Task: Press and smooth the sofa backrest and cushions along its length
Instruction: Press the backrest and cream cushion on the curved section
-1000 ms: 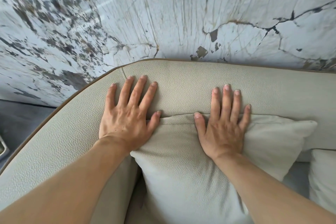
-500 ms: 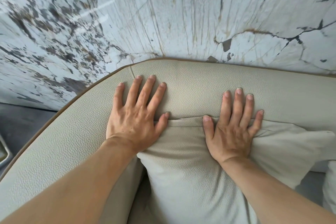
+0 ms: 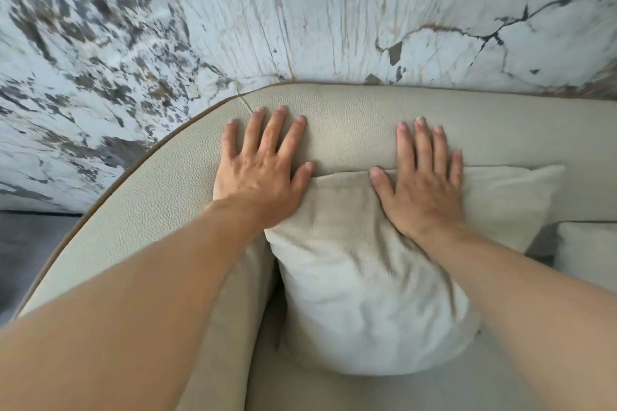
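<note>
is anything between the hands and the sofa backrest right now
Partly. The left hand lies flat on the backrest with nothing under it. The right hand's palm rests on the loose cushion leaning against the backrest; only its fingers reach past the cushion's top edge onto the backrest.

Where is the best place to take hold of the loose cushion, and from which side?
Probably the cushion is best taken at its free top right corner, reached from above with the right hand. That corner sticks out against the backrest, while the left edge is wedged by the sofa's curve under the left hand.
</note>
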The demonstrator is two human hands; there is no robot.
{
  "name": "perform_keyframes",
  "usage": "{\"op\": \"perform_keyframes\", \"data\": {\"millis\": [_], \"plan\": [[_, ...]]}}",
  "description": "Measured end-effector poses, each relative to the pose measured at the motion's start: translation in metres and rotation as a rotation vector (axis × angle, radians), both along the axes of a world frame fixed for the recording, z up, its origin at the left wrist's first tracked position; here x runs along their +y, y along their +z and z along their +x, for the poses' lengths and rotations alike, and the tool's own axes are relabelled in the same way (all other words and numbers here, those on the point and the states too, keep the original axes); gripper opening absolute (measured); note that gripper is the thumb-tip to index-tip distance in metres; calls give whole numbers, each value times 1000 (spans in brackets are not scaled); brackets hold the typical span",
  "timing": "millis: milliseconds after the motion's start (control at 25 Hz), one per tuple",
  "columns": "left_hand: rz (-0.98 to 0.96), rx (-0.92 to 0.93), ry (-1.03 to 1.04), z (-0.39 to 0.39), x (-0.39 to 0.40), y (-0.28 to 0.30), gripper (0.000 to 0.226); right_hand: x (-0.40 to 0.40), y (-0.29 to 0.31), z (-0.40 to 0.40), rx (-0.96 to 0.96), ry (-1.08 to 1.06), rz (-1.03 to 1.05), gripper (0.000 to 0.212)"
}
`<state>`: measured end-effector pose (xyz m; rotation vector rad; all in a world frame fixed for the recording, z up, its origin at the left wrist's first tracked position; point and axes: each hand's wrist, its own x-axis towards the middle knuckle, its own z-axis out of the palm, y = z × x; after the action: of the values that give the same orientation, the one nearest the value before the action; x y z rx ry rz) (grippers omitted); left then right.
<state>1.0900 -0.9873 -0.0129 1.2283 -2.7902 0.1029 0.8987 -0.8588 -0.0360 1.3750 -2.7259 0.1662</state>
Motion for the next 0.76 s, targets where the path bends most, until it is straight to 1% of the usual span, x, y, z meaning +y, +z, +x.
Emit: {"op": "perform_keyframes", "data": {"millis": [160,320,400,480,640,760], "plan": [[180,20,34,7,5,23,66,12,33,12,-47,40,42,69],[204,-49,121,48,53,61,66,52,73,39,-54,73,79,65],[236,-84,169,79,74,83,65,69,100,52,-93,86,108,65],[239,-119,190,113,94,118,65,90,135,72,-143,76,127,65],[222,-37,195,172,130,184,65,138,198,126,-177,31,140,65],[264,4,158,197,155,212,64,171,228,162,-184,-49,142,64]]}}
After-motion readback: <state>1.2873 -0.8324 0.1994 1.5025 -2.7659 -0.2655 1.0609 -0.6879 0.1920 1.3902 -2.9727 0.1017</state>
